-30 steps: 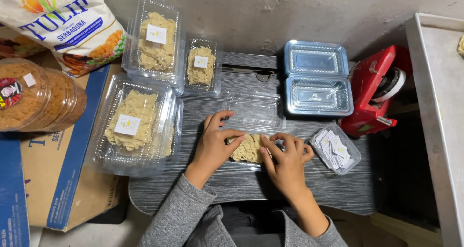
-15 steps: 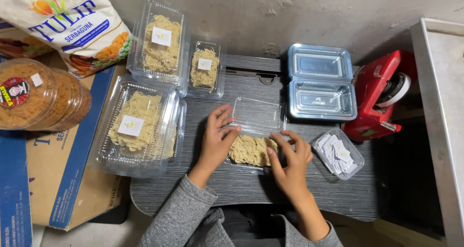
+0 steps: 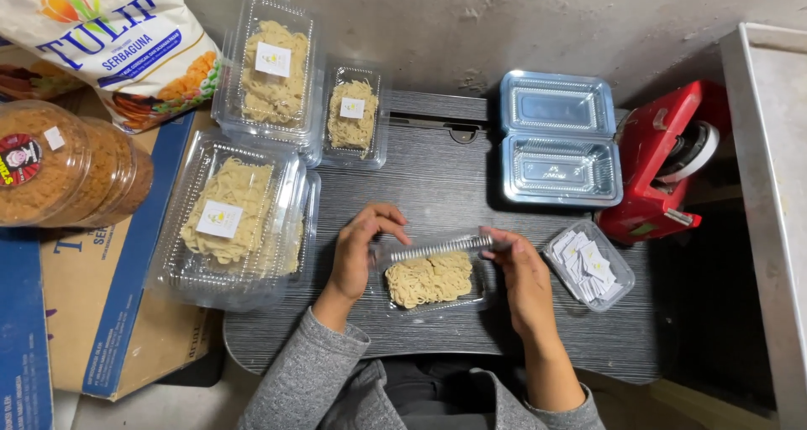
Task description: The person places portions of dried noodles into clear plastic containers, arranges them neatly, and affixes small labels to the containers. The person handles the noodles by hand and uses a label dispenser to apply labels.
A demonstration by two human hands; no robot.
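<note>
Small clear noodle container (image 3: pixel 430 279) at near-centre of dark surface (image 3: pixel 437 182). Lid, flat open behind a second ago, now swung up on edge. Left hand (image 3: pixel 360 253) fingers clamped on lid's left end; right hand (image 3: pixel 523 274) fingers clamped on right end. Tray of paper labels (image 3: pixel 588 264) just right.
</note>
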